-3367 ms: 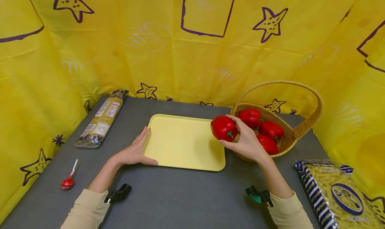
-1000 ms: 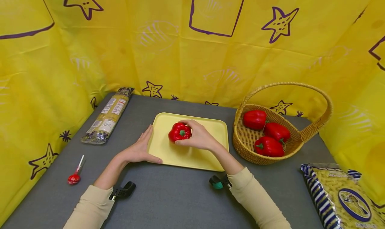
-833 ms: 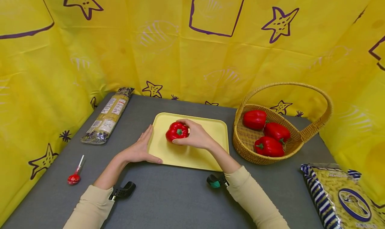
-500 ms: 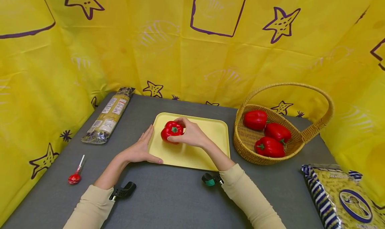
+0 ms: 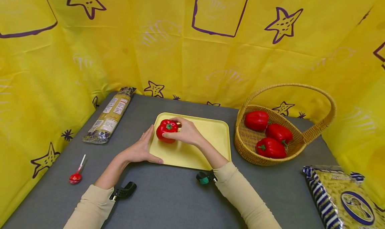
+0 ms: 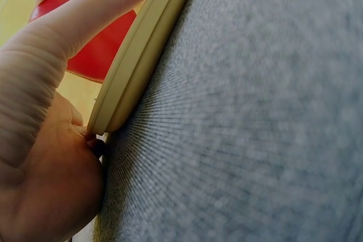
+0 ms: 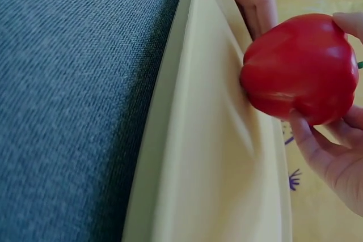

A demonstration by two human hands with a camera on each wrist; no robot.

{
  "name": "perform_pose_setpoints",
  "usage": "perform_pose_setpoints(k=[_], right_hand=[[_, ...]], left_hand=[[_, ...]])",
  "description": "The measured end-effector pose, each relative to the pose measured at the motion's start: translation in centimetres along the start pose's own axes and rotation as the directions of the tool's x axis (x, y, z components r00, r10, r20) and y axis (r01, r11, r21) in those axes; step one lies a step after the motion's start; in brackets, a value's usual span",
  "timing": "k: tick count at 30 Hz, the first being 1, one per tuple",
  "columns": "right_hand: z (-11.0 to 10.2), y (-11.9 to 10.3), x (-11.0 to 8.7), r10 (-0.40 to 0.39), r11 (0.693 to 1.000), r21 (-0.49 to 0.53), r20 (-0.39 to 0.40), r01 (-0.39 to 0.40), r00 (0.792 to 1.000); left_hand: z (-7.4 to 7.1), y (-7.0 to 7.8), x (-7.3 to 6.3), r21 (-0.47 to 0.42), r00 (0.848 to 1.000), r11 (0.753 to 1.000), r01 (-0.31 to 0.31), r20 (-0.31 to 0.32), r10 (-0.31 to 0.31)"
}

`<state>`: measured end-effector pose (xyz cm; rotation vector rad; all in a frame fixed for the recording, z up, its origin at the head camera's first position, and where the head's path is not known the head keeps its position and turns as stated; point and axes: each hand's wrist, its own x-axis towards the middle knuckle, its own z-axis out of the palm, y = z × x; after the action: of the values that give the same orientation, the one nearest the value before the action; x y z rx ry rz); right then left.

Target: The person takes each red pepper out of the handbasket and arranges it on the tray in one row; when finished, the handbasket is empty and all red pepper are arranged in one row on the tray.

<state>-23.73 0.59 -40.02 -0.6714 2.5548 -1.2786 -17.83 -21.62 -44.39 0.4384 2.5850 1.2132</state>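
A red bell pepper [image 5: 166,131] with a green stem stands at the left end of a pale yellow tray [image 5: 198,148]. My right hand [image 5: 187,132] holds it between thumb and fingers. In the right wrist view the pepper [image 7: 300,71] is at the tray's floor, and whether it bears its full weight there I cannot tell. Spread along the tray's left side is my left hand [image 5: 139,151], its thumb at the front left corner. The left wrist view has that thumb [image 6: 85,15] lying straight along the tray's rim [image 6: 127,77].
A wicker basket [image 5: 249,155] with a tall handle stands right of the tray, holding three red bell peppers. A pasta bag [image 5: 340,195] lies at the front right. Left of the tray are a long pasta packet [image 5: 111,117] and a red lollipop [image 5: 75,178].
My right hand has carried the bell pepper from beside the basket leftward over the tray to its left end. My left hand has stayed at the tray's left edge.
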Motion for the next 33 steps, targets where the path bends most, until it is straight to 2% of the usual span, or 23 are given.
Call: perform_pose_setpoints(k=[6,16,23,30,33], right_hand=[[0.25,-0.21,0.41,-0.002,1.000,0.004,-0.013,0.002,1.000],[0.89,-0.27,0.94,-0.058,0.998,0.009,-0.026,0.058,0.998],[0.96,-0.45,0.76,-0.069,0.998,-0.002,0.005,0.069,0.998],[1.00,-0.45,0.70,-0.088,0.996,-0.011,0.018,0.088,0.996],[1.04,-0.44,0.74,-0.092,0.996,-0.015,0.022,0.092,0.996]], left_hand=[[-0.05,-0.11,-0.01,-0.016,1.000,1.000,0.005,-0.005,-0.005],[-0.22,-0.21,-0.03,-0.077,0.999,0.996,0.045,0.003,-0.045],[-0.14,-0.24,-0.10,-0.054,0.998,0.997,0.055,-0.003,-0.055],[-0.06,-0.31,0.01,-0.048,0.999,0.998,0.045,-0.010,-0.046],[-0.01,-0.34,0.06,-0.050,1.000,0.999,0.006,-0.022,-0.007]])
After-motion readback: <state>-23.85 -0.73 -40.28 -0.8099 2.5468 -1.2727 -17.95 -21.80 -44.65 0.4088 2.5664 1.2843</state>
